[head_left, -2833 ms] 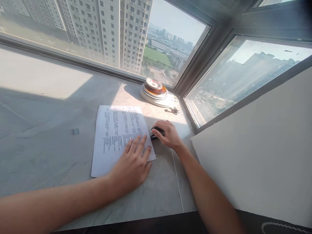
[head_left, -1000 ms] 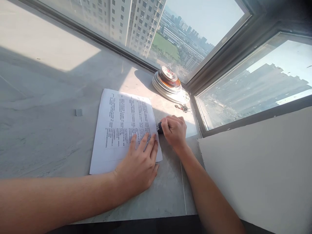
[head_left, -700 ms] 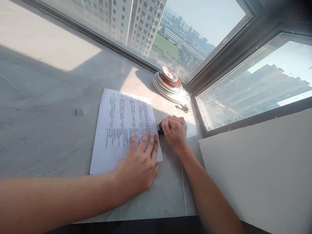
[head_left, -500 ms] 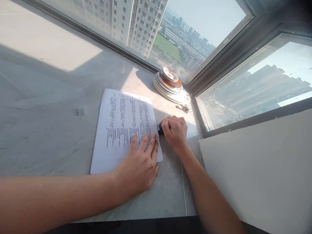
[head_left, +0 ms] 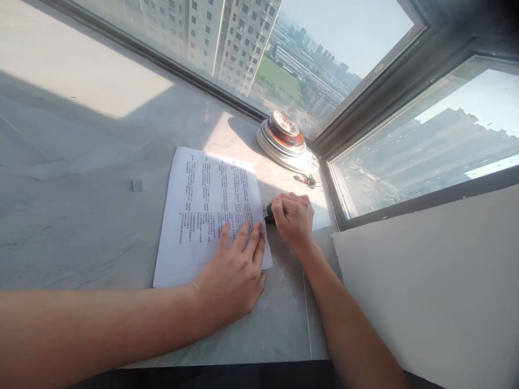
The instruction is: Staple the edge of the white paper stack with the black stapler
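Note:
A printed sheet of paper [head_left: 203,210] lies flat on the grey marble sill [head_left: 81,216]. My left hand [head_left: 233,275] rests palm down on the sheet's lower right corner, fingers stretched out flat. My right hand [head_left: 292,216] is curled into a fist at the sheet's right edge, closed round a small black object [head_left: 268,214]. Only the object's left end shows; most of it is hidden under my fingers.
A stack of round plates with an orange patterned top [head_left: 284,140] stands in the window corner. A bunch of keys [head_left: 307,180] lies just in front of it. A small grey square piece [head_left: 138,185] sits left of the paper. A white wall [head_left: 425,281] rises on the right.
My right hand has closed tighter over the black object, from a loose cover to a fist. The left hand stays on the paper. The camera has shifted slightly.

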{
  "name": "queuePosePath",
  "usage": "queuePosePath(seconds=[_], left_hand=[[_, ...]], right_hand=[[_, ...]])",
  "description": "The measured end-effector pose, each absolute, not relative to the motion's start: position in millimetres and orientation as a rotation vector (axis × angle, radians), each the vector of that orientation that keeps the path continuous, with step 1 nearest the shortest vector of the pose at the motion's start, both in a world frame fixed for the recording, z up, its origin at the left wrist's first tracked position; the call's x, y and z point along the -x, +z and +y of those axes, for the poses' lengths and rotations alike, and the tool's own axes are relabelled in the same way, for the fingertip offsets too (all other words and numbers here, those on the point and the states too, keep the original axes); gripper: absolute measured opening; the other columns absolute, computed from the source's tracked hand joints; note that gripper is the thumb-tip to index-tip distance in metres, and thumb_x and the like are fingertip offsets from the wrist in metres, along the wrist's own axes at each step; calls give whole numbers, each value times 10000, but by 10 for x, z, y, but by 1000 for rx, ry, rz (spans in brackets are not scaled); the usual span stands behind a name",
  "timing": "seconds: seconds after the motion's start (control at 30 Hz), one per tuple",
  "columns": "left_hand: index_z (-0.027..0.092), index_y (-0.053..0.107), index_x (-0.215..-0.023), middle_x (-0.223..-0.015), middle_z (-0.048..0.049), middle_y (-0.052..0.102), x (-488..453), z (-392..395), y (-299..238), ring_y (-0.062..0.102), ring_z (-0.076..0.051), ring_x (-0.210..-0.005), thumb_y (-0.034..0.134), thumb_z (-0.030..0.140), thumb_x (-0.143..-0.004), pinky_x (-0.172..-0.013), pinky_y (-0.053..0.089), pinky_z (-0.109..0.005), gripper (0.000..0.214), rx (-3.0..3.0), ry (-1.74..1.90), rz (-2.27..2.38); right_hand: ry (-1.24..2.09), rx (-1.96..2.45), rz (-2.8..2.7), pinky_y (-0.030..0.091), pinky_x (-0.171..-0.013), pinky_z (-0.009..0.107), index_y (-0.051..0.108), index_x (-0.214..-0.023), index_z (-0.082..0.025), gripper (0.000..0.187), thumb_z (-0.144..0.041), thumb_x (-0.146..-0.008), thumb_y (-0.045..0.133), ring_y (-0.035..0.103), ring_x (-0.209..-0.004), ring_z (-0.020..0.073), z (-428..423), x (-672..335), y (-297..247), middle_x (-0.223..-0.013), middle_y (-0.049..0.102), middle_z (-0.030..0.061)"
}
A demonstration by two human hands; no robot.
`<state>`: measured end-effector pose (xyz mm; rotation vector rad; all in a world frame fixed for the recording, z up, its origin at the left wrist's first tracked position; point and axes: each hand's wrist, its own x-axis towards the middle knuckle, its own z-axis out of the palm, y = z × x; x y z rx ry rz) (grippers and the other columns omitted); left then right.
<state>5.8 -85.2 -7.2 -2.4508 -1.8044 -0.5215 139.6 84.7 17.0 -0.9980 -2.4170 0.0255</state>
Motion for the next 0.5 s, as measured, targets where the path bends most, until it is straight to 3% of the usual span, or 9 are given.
queuePosePath(seconds=[0.23, 0.5], left_hand=[[42, 568, -1585, -1678, -260, 478, -57, -851, -73, 492, -474, -1512, 439, 440, -1089, -1185, 389, -715, 649, 2451, -532, -1796], [-1, 545, -1589, -1657, -274, 495, -62, -843, -104, 506, -477, -1502, 357, 425, -1100, -1152, 418, -748, 676, 2434, -502, -1762]], right_hand=[[-53, 997, -2463, 296, -787, 401, 391, -621, -207, 502, -300, -1114, 381, 428, -637, 175, 824, -1373, 183, -604, 526, -5], [-259, 1102, -2630, 259, -807, 398, 529, -732, -207, 480, -286, -1153, 314, 472, -755, 196, 718, -1295, 254, -742, 625, 19]])
